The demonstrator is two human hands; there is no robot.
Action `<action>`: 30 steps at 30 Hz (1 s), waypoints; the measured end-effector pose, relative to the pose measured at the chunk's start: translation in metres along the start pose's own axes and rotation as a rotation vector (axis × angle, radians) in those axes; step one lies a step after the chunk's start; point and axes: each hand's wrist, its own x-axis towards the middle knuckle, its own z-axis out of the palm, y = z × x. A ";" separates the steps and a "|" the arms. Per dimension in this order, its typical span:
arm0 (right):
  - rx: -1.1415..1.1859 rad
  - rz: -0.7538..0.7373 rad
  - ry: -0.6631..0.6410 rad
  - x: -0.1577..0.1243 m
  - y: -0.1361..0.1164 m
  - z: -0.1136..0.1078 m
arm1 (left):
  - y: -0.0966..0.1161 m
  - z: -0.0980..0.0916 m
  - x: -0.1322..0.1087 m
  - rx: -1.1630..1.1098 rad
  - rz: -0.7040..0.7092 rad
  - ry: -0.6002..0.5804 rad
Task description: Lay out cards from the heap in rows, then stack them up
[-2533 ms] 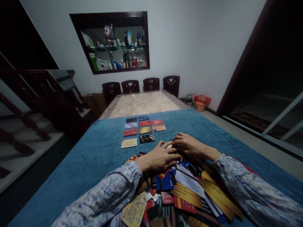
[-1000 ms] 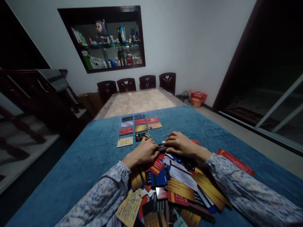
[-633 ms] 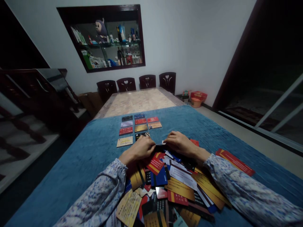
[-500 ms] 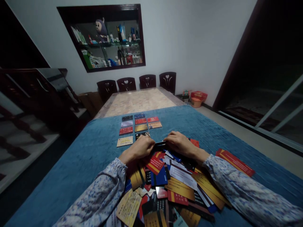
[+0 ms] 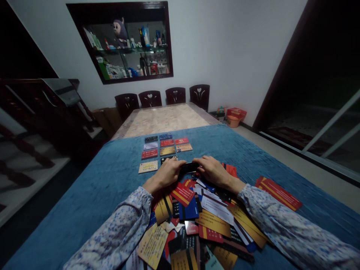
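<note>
Between my two hands is a dark card (image 5: 190,167), gripped at its two ends just above the far side of a loose pile. My left hand (image 5: 168,172) pinches its left end, and my right hand (image 5: 212,170) pinches the right end. Below them spreads a heap of mixed cards (image 5: 213,223) in gold, red, blue, white and black, many overlapping. Beyond my left hand, cards lie in short columns, among them a cream card (image 5: 148,167), a red card (image 5: 149,154) and a gold card (image 5: 168,151). A black card (image 5: 165,159) is partly hidden by my left hand.
Several red cards (image 5: 278,192) lie apart on the right of the blue cloth (image 5: 84,210). The bare table end (image 5: 171,117) has dark chairs (image 5: 176,96) behind it. A red and orange bin (image 5: 234,118) stands on the floor at the right.
The dark card has tilted, so more of its face shows between my fingers. My hands stay in nearly the same place, and the laid-out cards have not moved.
</note>
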 end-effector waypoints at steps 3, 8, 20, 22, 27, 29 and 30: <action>-0.011 0.007 -0.015 0.000 0.001 0.002 | 0.004 0.003 0.000 0.052 -0.032 0.019; -0.035 0.035 -0.051 0.000 0.000 0.004 | 0.009 0.006 0.000 0.120 -0.052 0.015; -0.088 0.038 -0.074 0.001 -0.002 0.001 | 0.017 0.006 -0.003 0.220 -0.061 0.008; -0.087 0.035 -0.073 0.002 -0.002 0.001 | 0.017 0.007 -0.003 0.222 -0.059 0.014; -0.082 0.037 -0.070 0.003 -0.002 0.001 | 0.017 0.008 -0.004 0.239 -0.048 0.017; -0.081 0.030 -0.070 0.003 -0.002 0.001 | 0.018 0.007 -0.003 0.259 -0.048 0.012; -0.081 0.026 -0.067 0.003 -0.001 0.002 | 0.018 0.007 -0.004 0.269 -0.047 0.011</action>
